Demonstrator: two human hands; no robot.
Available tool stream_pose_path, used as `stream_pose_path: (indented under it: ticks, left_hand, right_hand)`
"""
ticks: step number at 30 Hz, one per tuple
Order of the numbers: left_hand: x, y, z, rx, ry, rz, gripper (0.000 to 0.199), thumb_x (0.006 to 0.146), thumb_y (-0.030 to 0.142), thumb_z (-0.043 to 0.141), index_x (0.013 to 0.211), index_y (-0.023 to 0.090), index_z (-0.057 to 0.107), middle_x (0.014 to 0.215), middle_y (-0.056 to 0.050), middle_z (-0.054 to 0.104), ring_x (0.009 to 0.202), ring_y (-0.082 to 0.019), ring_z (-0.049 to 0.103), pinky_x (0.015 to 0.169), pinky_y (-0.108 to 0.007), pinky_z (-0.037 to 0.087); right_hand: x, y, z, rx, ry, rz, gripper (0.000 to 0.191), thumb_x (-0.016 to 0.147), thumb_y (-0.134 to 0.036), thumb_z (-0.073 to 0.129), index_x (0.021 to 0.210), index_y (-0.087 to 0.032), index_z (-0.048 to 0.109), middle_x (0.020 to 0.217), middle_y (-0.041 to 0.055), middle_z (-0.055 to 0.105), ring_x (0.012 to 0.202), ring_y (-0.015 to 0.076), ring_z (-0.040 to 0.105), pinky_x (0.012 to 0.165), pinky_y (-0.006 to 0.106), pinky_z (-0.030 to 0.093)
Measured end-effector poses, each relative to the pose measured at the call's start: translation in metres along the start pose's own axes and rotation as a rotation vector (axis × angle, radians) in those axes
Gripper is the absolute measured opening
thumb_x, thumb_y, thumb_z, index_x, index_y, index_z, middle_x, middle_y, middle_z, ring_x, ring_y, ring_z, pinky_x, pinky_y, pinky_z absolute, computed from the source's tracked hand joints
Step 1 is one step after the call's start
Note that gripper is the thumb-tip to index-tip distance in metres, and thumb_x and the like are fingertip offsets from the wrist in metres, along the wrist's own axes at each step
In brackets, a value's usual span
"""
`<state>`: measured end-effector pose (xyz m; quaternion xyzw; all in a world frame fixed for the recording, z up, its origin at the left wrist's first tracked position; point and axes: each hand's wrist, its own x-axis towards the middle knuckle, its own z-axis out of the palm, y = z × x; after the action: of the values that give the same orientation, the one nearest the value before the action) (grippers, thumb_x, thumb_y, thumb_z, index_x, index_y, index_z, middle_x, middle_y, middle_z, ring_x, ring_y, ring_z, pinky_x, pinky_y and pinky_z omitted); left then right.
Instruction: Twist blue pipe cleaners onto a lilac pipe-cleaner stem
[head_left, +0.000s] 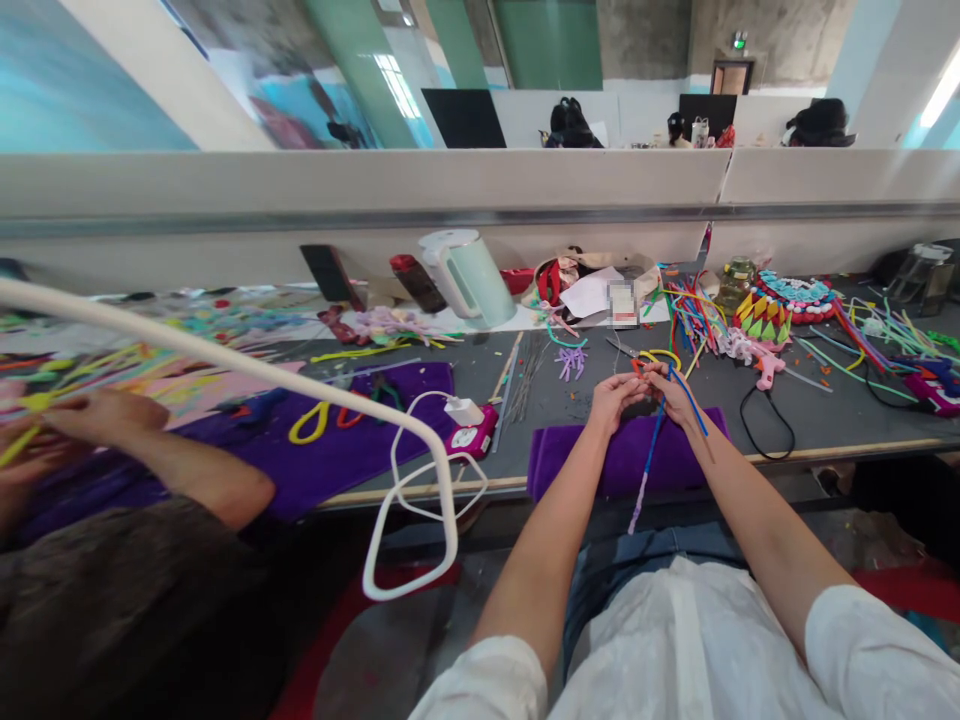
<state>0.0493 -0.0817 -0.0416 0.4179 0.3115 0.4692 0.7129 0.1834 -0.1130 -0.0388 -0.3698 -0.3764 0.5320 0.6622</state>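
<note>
Right of centre in the frame, our left hand [616,398] pinches a small orange piece [639,367], fingers nearly closed. Our right hand [675,396] is curled closed on blue stems [655,440], probably to steady them close together. The rolled purple cloth [574,465] beneath our forearms likely cushions them.

From where I stand, I can't read a single word, number or brand. High on the back wall, a small green sign [740,40] glows above the doorway [731,78], too tiny to make out. On the bench [420,378], a small pale card [624,305] by the white paper [592,293] bears faint reddish marks, its upper part blurred into blocks.
</note>
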Motion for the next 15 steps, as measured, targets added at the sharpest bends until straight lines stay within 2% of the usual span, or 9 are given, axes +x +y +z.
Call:
stream_pose_path:
  ticks: [3,10,15]
  left_hand:
    - [0.0003,0.0007,-0.0008,-0.019,-0.003,0.020,0.031,0.066,0.020,0.074,0.092,0.009,0.064,0.085,-0.011,0.070,0.079,-0.018,0.068,0.067,-0.025,0.055]
    - [-0.0020,0.0029,0.0018,0.037,0.020,0.028,0.032,0.063,0.022,0.075,0.091,0.010,0.064,0.081,-0.009,0.070,0.076,-0.018,0.067,0.065,-0.027,0.054]
    - [-0.0035,0.0027,0.0036,0.065,-0.015,0.033,0.031,0.063,0.022,0.075,0.090,0.010,0.064,0.080,-0.009,0.070,0.070,-0.016,0.066,0.062,-0.026,0.054]
  right_hand:
    - [-0.0014,-0.0016,-0.0004,-0.010,-0.011,0.013,0.030,0.065,-0.035,0.072,0.089,-0.020,0.062,0.079,-0.0007,0.063,0.065,0.0103,0.058,0.056,0.021,0.047]
    - [-0.0007,-0.0005,0.0001,-0.096,0.044,-0.009,0.025,0.063,-0.037,0.073,0.079,-0.020,0.062,0.067,-0.0034,0.061,0.059,0.0092,0.056,0.049,0.018,0.041]
    - [0.0021,0.0027,-0.0033,-0.079,0.061,-0.063,0.024,0.065,-0.037,0.071,0.080,-0.021,0.061,0.067,-0.0035,0.062,0.057,0.0086,0.055,0.050,0.019,0.042]
